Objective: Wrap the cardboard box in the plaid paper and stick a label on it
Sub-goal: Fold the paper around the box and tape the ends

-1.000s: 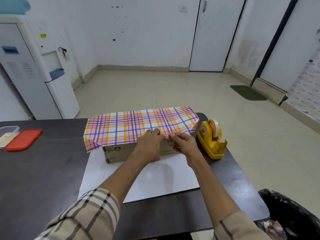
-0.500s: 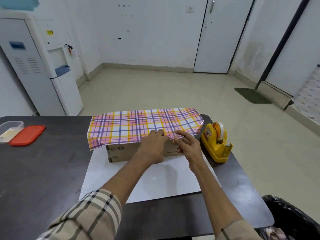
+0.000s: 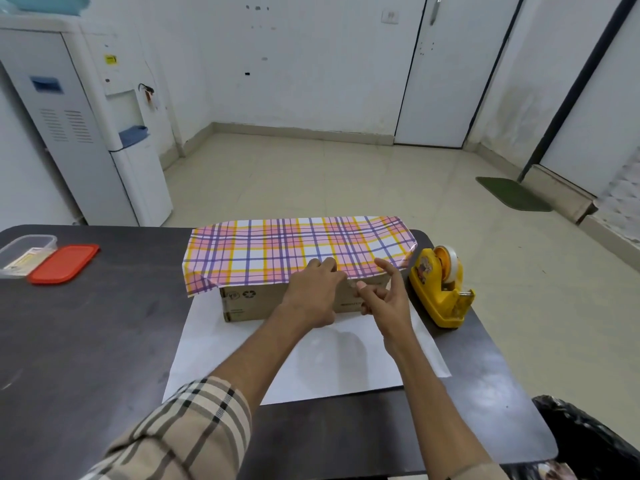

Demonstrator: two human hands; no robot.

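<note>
Dark table holds the cardboard box, long axis 9-to-3 o'clock, plaid paper draped on top. Left hand presses the paper's near edge. Right hand, loosely spread and empty, is nearer the tape dispenser at its 3 o'clock.

Single view, head-worn, wide-angle. It sits above the near edge of the dark surface, facing forward and down toward the far edge. Close range: left hand and right hand extend away from the lens, forearms entering at the bottom. Past the far edge lie floor, back wall and door.
</note>
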